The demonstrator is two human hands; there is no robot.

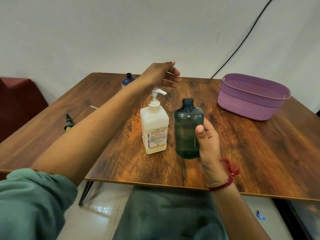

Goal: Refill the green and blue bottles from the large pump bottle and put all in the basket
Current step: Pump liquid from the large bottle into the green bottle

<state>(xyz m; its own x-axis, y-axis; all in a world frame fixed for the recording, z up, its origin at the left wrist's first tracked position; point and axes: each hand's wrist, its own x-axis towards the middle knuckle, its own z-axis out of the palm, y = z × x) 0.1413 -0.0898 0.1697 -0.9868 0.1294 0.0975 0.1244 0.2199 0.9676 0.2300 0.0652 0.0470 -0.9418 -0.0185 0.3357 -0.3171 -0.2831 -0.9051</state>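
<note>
Your right hand [207, 141] grips the uncapped green bottle [187, 130] just right of the pump bottle [155, 130]. Left hand [162, 75] sits over its pump head, fingers loose, holding nothing. Blue bottle [128, 80] behind-left, basket [247, 104] well right.

A loose sleeve [34, 196] of muted grey-green fabric is worn on the left arm, bunched in soft folds at the near left, and the forearm up to the left hand [161, 75] is left uncovered. Below the right hand [207, 144], the wrist is wrapped with a red thread band [223, 183], paired with a pale strand and finished in a frayed red tuft. The lap is covered by dark grey-green trousers [166, 213].
</note>
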